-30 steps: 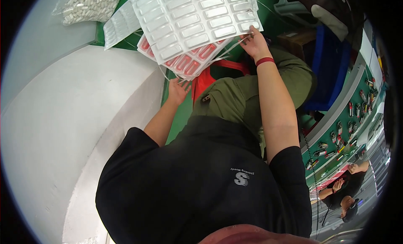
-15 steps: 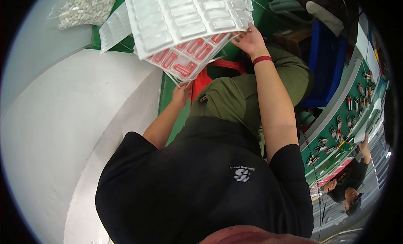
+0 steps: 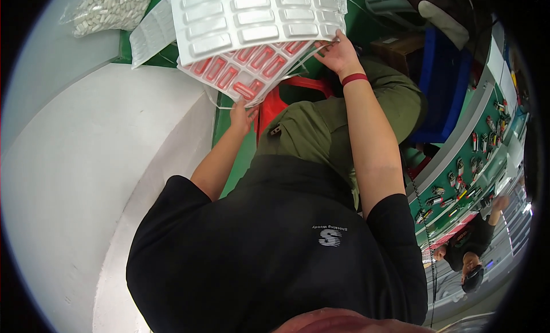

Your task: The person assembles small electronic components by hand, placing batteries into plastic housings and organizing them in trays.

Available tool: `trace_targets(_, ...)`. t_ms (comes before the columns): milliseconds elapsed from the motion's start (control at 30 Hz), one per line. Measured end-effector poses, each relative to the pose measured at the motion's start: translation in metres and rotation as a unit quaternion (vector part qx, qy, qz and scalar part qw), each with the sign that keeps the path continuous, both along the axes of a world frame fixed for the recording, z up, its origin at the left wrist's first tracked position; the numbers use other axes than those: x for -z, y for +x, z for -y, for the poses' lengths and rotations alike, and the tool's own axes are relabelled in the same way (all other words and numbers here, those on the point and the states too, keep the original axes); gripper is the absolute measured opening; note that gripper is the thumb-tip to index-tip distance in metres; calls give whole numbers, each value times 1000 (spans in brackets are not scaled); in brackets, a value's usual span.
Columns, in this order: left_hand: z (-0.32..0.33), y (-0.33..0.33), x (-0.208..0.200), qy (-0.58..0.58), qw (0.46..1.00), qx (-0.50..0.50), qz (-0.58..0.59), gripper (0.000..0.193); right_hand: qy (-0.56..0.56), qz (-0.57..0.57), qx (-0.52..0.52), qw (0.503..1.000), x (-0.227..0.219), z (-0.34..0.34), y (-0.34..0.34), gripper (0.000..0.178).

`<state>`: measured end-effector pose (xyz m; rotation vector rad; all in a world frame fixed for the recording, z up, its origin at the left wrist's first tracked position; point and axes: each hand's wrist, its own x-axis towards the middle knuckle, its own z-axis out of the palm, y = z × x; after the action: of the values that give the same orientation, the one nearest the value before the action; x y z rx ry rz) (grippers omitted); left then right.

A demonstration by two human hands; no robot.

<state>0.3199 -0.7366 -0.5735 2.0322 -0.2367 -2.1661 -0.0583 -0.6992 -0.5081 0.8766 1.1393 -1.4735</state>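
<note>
Both my hands hold a stack of thin plastic blister trays at the top of the view. The upper tray (image 3: 252,17) is whitish, with rows of oblong pockets, and it covers much of the one below. From under its near edge shows a lower tray (image 3: 234,87) with red oblong pieces (image 3: 263,57) in its pockets. My left hand (image 3: 243,116) is closed on the lower tray's near corner, its fingertips partly hidden. My right hand (image 3: 339,55), with a red band at the wrist, pinches the stack's right edge; which layers it grips I cannot tell.
A clear bag of small white cylinders (image 3: 112,12) lies at the far left, with another pocketed tray (image 3: 153,34) beside it. Near my legs are a red stool (image 3: 272,107) and a blue bin (image 3: 444,84). On the right, a person (image 3: 472,241) works at a green bench with small parts (image 3: 461,167).
The tray stack has shifted slightly, and the upper tray's pockets now face me more squarely. My left hand has moved a little farther away with the lower tray's corner. The person's raised arm has shifted.
</note>
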Motion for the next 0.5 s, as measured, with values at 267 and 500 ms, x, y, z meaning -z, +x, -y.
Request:
trace_targets(267,-40,31,40,3,983,171,67,20,-21,0,19,1000,-3,8,5,54)
trace_targets(500,-15,42,126,80,991,104,24,32,40,-13,20,999,6,10,8,51)
